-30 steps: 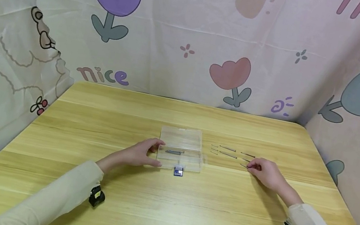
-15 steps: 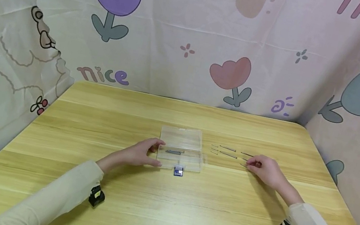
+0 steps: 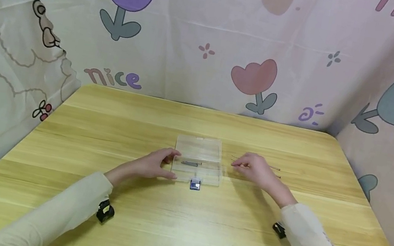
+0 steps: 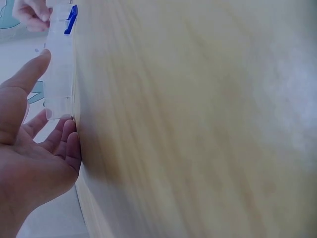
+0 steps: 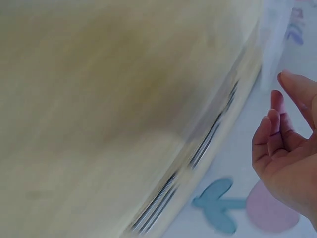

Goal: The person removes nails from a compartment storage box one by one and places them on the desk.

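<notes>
A clear plastic compartment box (image 3: 211,178) lies with its lid raised flat behind it and a blue clasp (image 3: 195,184) at its front. Dark nails (image 3: 190,163) lie in its back compartment. My left hand (image 3: 153,163) holds the box's left end, thumb at the front corner, fingers toward the back. Just right of the box, my right hand (image 3: 257,171) hovers over loose nails, fingers bent and nothing visible in them. Those nails show in the right wrist view as a longer pair (image 5: 205,144), a near group (image 5: 154,206) and small ones (image 5: 232,95); the hand hides most in the head view.
The wooden table (image 3: 162,231) extends to both sides and in front. A printed cloth (image 3: 178,49) hangs behind and along the sides. Black wrist cameras sit below each sleeve, the left one (image 3: 105,212) and the right one (image 3: 279,230).
My right hand has moved left from the rightmost nails to the small nails near the box. The head view has tilted slightly. My left hand stays at the box.
</notes>
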